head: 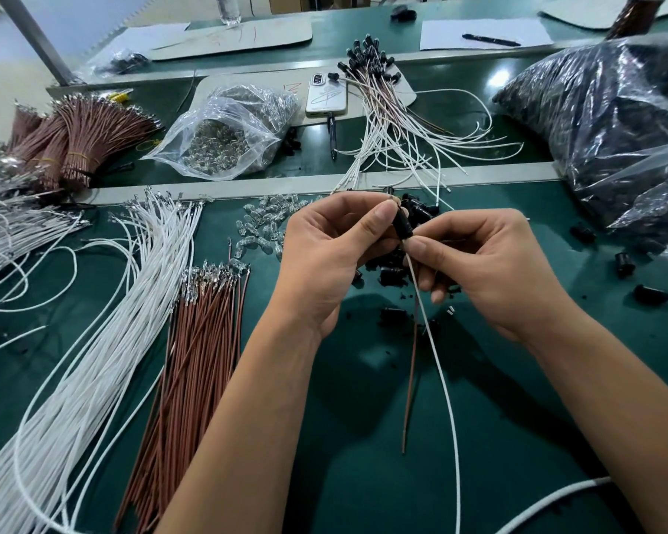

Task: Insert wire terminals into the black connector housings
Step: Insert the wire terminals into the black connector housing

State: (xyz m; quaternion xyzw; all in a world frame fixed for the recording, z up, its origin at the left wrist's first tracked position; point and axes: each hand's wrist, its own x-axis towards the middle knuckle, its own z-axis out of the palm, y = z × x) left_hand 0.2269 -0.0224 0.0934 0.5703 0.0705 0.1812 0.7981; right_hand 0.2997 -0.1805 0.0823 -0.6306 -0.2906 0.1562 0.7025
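My left hand pinches a black connector housing between thumb and fingers, above the green mat. My right hand pinches a white wire right at the housing's lower end. A brown wire hangs beside the white one; its upper end is hidden behind my right fingers. Loose black housings lie on the mat under my hands. A fan of white terminal wires and a bundle of brown terminal wires lie to the left.
Small clear bulbs are scattered left of my hands. Finished assemblies pile at the back centre beside a phone. A clear bag of bulbs sits back left, a large bag of black housings at the right.
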